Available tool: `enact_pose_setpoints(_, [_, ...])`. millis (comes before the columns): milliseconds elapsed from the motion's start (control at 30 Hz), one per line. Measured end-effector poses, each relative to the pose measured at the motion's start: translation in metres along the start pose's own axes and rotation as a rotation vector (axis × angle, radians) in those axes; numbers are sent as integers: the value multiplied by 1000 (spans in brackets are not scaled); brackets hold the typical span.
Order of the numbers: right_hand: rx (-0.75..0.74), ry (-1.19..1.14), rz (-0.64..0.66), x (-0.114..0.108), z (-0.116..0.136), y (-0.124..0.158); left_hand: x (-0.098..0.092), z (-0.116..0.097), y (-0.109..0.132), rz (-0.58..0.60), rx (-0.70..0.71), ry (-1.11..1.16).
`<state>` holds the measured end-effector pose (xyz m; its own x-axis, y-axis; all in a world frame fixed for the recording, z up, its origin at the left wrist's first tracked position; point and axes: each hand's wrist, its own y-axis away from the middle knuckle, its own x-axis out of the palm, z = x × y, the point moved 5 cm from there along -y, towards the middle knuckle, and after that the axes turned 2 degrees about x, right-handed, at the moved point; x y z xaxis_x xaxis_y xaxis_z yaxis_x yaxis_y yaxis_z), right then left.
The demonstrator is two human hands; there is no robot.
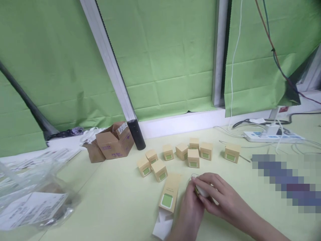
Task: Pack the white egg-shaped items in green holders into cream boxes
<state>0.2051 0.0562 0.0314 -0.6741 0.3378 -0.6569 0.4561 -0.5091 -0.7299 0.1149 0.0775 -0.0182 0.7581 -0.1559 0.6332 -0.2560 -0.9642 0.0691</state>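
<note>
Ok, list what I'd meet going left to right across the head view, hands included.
Clear plastic bag → brown cardboard box → black cylinder → long opened carton → left hand → right hand → white power strip.

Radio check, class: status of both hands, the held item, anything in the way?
Left hand, right hand: together around small white item, partly hidden. Open box beside left hand. Small boxes farther off.

Workroom: small boxes [193, 158], power strip [273, 137]
</note>
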Motion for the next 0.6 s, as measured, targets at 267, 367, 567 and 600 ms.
enact_pose_setpoints(267, [139, -116, -12, -10, -4, 0, 12, -7, 3, 75, -23, 128])
enact_pose_setpoints(367, [127, -85, -21, -6, -1, -1, 14, -7, 4, 75, -24, 156])
enact_pose_setpoints(567, [58, -66, 55, -1, 3, -3, 12, -6, 5, 168, -1, 75])
enact_pose_setpoints(600, [37, -59, 71, -1, 2, -3, 10, -5, 5, 170, 11, 57])
